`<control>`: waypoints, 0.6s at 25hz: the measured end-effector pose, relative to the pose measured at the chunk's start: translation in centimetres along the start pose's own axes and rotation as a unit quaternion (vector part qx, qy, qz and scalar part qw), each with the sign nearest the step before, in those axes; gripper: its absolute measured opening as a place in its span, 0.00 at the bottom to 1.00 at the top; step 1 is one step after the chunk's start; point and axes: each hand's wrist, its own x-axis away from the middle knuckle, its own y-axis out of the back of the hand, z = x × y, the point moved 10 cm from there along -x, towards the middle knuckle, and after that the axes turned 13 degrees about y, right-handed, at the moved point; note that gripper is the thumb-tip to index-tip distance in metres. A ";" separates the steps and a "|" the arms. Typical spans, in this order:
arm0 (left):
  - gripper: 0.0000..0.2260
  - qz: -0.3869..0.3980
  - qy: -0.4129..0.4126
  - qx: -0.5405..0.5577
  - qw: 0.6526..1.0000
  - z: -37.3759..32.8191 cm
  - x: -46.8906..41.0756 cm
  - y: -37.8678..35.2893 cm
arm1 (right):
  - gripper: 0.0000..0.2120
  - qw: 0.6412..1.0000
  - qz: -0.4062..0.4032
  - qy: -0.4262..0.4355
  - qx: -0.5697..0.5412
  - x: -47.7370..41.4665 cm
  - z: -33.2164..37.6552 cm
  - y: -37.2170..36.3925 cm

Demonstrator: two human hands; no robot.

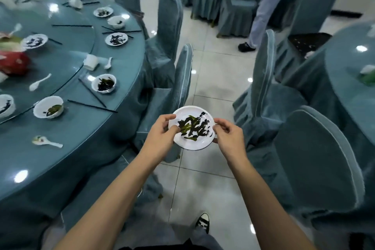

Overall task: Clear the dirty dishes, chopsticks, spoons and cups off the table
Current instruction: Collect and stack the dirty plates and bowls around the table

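Note:
A white plate point(188, 142) smeared with dark sauce and green leaves is held over the aisle floor, away from the table. My left hand point(162, 134) grips its left rim, thumb on top. My right hand point(229, 136) pinches its right rim. On the round blue table point(85, 128) at the left lie several dirty white bowls point(48, 107) point(103, 83), small plates point(116, 39), white spoons point(47, 142) point(39, 82), a tipped white cup point(90, 62) and black chopsticks point(92, 105).
Blue-covered chairs point(174, 79) point(316, 160) line both sides of the tiled aisle. A second round table point(349, 91) stands at the right. A person's legs point(261, 12) are in the aisle ahead. A red item point(14, 63) sits on the table's turntable.

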 end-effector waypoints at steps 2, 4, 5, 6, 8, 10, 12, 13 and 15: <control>0.15 -0.033 0.005 0.011 0.999 -0.5 -0.3 0.0 | 0.07 0.999 0.038 0.012 0.007 -2.5 0.8 -0.7; 0.15 -0.062 0.016 0.034 0.997 -0.7 -0.7 0.2 | 0.06 0.997 0.072 0.015 0.011 -4.8 1.0 -1.9; 0.14 -0.074 0.022 0.041 0.996 -0.8 -0.9 0.4 | 0.07 0.996 0.085 0.018 0.014 -5.6 1.0 -2.6; 0.14 -0.086 0.026 0.050 0.995 -1.0 -1.2 0.7 | 0.08 0.995 0.097 0.021 0.017 -6.4 1.1 -3.3; 0.15 -0.100 0.032 0.071 0.992 -1.5 -1.8 1.3 | 0.07 0.992 0.121 0.022 0.014 -7.8 1.3 -4.8; 0.18 -0.113 0.036 0.093 0.989 -2.1 -2.7 1.9 | 0.06 0.989 0.146 0.025 0.011 -9.5 1.4 -6.5; 0.17 -0.128 0.037 0.107 0.985 -2.9 -4.3 2.6 | 0.07 0.987 0.159 0.023 0.006 -11.5 1.5 -8.0; 0.15 -0.134 0.037 0.111 0.984 -3.4 -5.1 2.9 | 0.08 0.986 0.166 0.024 0.004 -12.4 1.7 -8.7; 0.14 -0.141 0.038 0.116 0.982 -4.7 -7.3 3.5 | 0.07 0.983 0.180 0.027 0.009 -14.7 2.2 -10.1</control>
